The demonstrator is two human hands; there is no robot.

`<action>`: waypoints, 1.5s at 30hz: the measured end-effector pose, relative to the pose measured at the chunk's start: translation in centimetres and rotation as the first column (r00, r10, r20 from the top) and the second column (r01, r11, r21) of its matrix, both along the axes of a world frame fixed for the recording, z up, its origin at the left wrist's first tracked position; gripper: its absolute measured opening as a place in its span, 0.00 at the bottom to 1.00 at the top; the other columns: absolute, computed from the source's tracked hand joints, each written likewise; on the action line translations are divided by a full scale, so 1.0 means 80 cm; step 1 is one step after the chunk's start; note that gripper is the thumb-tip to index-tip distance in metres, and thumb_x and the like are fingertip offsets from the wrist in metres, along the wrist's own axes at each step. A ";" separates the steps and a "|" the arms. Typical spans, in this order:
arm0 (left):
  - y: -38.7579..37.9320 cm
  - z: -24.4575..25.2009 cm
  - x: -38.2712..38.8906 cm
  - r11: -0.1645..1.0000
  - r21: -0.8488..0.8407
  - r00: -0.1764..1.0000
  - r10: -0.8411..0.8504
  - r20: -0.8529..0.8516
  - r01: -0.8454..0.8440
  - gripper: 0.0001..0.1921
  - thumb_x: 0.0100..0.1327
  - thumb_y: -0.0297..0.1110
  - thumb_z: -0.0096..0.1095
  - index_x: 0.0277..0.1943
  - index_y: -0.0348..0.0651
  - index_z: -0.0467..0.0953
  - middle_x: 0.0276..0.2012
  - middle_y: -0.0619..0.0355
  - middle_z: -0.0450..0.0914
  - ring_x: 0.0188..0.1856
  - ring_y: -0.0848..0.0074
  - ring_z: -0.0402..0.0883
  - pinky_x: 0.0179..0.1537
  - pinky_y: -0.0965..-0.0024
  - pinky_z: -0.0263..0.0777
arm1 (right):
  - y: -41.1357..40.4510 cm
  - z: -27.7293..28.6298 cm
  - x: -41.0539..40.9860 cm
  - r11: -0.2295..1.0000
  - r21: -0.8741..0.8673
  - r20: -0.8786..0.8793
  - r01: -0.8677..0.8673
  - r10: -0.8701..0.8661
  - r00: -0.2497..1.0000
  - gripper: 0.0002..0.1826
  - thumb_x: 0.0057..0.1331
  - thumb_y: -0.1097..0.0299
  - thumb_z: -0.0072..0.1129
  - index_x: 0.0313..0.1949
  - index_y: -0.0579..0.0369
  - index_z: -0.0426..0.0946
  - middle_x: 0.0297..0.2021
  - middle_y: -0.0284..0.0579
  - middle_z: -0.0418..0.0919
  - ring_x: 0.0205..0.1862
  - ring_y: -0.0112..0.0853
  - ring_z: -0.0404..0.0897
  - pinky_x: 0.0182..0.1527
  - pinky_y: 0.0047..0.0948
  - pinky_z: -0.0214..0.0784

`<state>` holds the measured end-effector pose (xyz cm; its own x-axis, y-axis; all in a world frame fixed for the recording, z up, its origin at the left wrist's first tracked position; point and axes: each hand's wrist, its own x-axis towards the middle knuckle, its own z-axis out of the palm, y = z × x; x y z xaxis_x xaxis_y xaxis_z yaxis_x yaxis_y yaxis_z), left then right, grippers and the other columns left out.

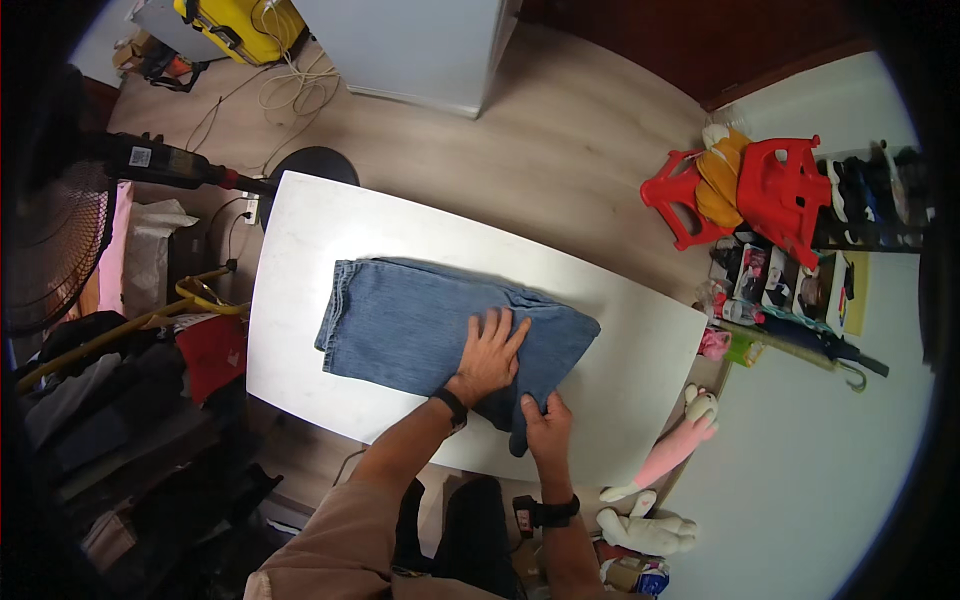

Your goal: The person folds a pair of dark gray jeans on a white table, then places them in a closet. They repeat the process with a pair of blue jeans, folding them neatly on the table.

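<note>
A pair of blue denim jeans [405,322] lies folded on a white table [315,217], its leg hems at the left end. My left hand [491,356] presses flat on the denim with its fingers spread. At the near right corner of the jeans, my right hand [547,427] pinches a folded flap of the cloth between thumb and fingers. The flap slants up to a point at the far right. My palm and the folds hide part of the layers beneath.
A black standing fan [172,165] rises beyond the table's left end. Red plastic stools [780,187] stand at the right, near a shoe rack [870,202]. Plush toys [667,450] lie along the right wall. A yellow case [247,30] and loose cables [296,82] are on the floor.
</note>
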<state>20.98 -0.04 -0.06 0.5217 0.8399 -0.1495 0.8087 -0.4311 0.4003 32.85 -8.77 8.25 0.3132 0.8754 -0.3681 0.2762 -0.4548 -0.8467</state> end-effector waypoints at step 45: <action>0.027 0.033 -0.045 0.993 -0.087 0.991 -0.083 -0.103 0.074 0.46 0.54 0.52 0.62 0.71 0.38 0.52 0.72 0.46 0.48 0.73 0.53 0.44 0.68 0.39 0.40 | 0.003 0.008 -0.021 0.984 -0.055 0.222 -0.167 0.175 0.959 0.10 0.59 0.71 0.61 0.31 0.64 0.70 0.26 0.55 0.74 0.24 0.44 0.74 0.30 0.37 0.67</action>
<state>17.40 2.10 2.60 0.5633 0.7791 -0.2750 0.8132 -0.4640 0.3513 31.19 -8.52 8.86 0.2383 0.9109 -0.3368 0.5344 -0.4125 -0.7377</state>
